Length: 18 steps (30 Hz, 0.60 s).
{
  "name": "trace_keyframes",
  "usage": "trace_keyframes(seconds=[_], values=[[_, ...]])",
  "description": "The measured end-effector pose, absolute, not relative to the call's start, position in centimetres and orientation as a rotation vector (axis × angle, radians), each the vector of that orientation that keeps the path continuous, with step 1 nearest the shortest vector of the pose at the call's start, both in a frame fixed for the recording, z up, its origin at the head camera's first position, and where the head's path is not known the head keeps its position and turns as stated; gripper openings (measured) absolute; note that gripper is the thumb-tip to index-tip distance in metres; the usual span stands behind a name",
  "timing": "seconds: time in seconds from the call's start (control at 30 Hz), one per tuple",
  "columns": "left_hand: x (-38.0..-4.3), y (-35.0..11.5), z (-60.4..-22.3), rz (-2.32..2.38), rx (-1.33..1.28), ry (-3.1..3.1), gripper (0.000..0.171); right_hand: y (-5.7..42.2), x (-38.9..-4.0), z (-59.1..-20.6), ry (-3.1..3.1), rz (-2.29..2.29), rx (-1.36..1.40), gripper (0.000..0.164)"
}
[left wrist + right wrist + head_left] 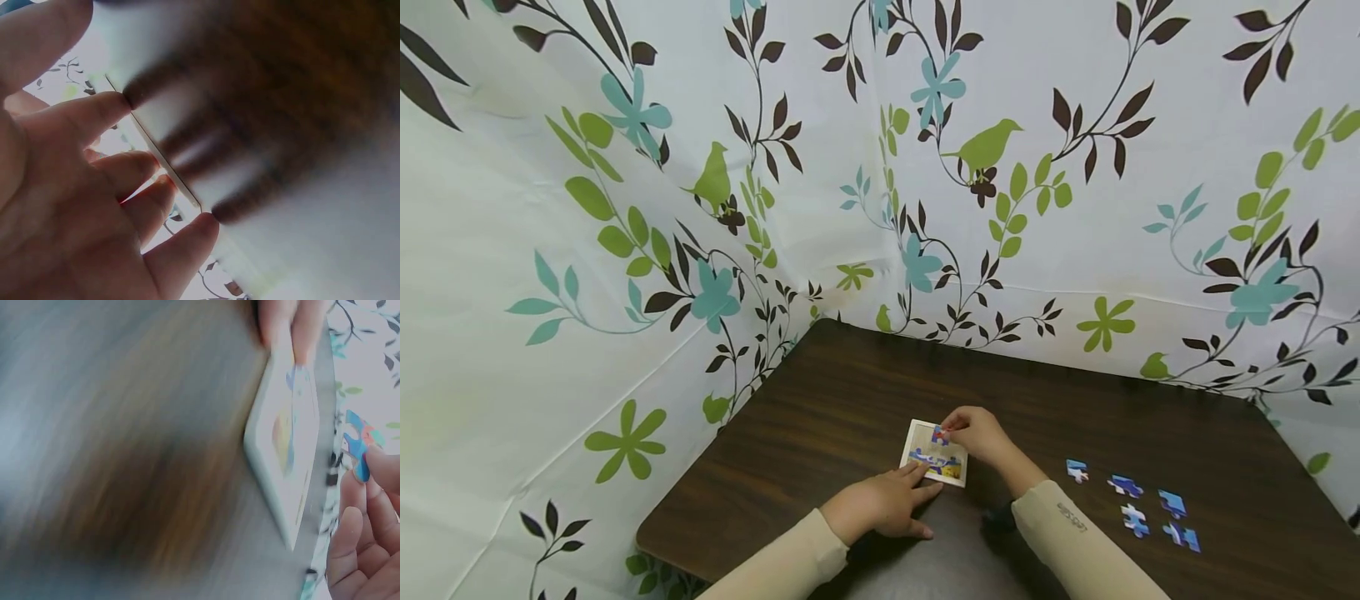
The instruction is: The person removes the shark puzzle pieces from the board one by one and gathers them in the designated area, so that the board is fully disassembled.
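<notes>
A small square puzzle tray (907,444) with a pale rim lies on the table. Joined puzzle pieces (953,468), blue, white and yellow, fill its near part; bare backing shows in the far part. My left hand (883,502) rests at the tray's near left edge, its fingers spread and fairly straight, fingertips touching the edge and table in the left wrist view. Above the tray's far side, my right hand (979,433) pinches a blue and red puzzle piece (357,447) between thumb and fingers. In the right wrist view that piece is held up, apart from the tray.
Several loose puzzle pieces (1126,485), mostly blue and white, lie to the right of my right forearm. The dark wooden table (820,400) meets a patterned cloth (1037,275) behind and to the left. A dark object (997,518) shows beside the right sleeve.
</notes>
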State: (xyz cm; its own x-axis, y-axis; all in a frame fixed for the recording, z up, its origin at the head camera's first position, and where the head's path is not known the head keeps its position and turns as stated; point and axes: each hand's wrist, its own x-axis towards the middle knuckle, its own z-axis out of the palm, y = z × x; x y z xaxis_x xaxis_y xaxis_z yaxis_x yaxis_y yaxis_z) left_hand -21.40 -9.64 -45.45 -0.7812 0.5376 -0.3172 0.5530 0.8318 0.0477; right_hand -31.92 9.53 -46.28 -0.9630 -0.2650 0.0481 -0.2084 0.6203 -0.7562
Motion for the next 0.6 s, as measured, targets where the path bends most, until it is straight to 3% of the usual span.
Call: trace_keyframes(seconds=[0.6], values=[[-21.3, -9.7, -45.9, -0.006, 0.828, 2.727, 0.075, 24.8, -28.9, -45.3, 2.719, -1.264, -0.186, 0.014]])
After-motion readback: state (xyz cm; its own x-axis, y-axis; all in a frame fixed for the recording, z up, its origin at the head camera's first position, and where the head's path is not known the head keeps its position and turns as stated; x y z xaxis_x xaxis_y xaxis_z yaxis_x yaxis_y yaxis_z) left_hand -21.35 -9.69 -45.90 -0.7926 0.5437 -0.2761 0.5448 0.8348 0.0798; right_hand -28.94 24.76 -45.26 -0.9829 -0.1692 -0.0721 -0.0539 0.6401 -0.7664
